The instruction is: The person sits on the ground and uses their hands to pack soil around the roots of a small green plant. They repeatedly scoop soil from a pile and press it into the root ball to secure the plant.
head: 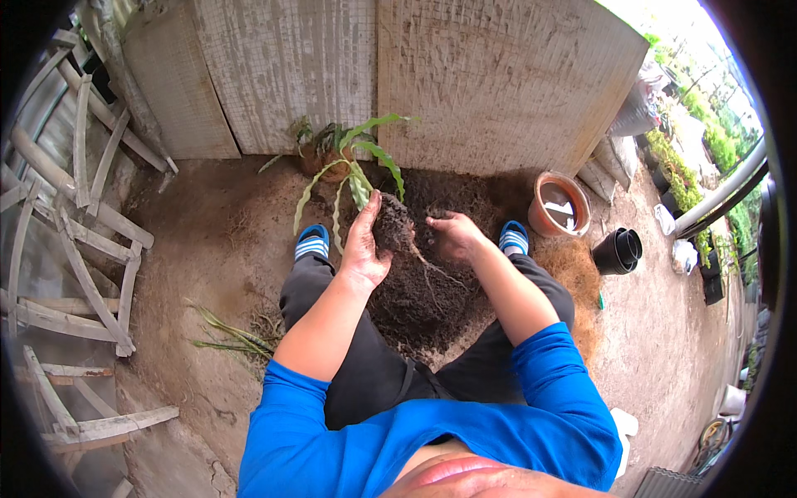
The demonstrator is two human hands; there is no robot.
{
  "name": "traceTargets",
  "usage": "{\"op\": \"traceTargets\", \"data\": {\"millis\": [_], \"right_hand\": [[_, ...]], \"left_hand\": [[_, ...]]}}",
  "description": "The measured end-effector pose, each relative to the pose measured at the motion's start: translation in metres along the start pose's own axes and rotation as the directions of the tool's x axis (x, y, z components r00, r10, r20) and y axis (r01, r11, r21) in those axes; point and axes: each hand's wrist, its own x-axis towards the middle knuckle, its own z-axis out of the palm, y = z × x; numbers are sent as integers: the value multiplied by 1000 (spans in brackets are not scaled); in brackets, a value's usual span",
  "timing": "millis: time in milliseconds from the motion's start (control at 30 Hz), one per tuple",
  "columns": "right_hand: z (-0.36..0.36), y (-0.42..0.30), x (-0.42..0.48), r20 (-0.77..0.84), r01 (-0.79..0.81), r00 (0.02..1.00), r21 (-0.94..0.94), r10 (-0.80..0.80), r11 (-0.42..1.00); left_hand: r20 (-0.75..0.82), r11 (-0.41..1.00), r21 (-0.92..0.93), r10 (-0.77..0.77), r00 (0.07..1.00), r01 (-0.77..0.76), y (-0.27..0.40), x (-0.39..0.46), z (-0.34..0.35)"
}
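My left hand (pixel 366 244) grips the soil-covered root ball (pixel 393 222) of a leafy plant (pixel 361 167). Its long, wavy-edged green leaves spread up and to the left of the hand. Bare roots (pixel 431 269) trail from the ball toward the lower right. Just right of the root ball is my right hand (pixel 456 235), soil on its fingers, the fingers apart and nothing seen in them. Below both hands, a heap of dark loose soil (pixel 417 311) lies on the ground between my legs.
Potted plants (pixel 324 152) stand against the board wall (pixel 292 75). To the right are a terracotta-coloured pot (pixel 579 208), nested black pots (pixel 616 251) and brown fibre (pixel 570 274). Cut leaves (pixel 233 336) lie at left, near wooden frames (pixel 93 274). Filled sacks (pixel 613 159) lean at the back right.
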Motion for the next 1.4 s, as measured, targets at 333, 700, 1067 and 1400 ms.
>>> {"op": "traceTargets", "data": {"millis": [333, 700, 1067, 1400], "right_hand": [[4, -34, -48, 174, 22, 982, 258, -69, 966], [15, -37, -37, 140, 4, 987, 487, -83, 873], [18, -34, -53, 31, 351, 917, 413, -398, 840], [43, 3, -72, 221, 766, 628, -341, -746, 544]], "left_hand": [[-4, 991, -87, -99, 995, 98, -17, 13, 8], [-70, 995, -51, -87, 994, 84, -11, 17, 12], [-180, 997, -67, 36, 983, -48, -25, 25, 26], [-196, 989, 15, 146, 970, -146, -44, 28, 14]]}}
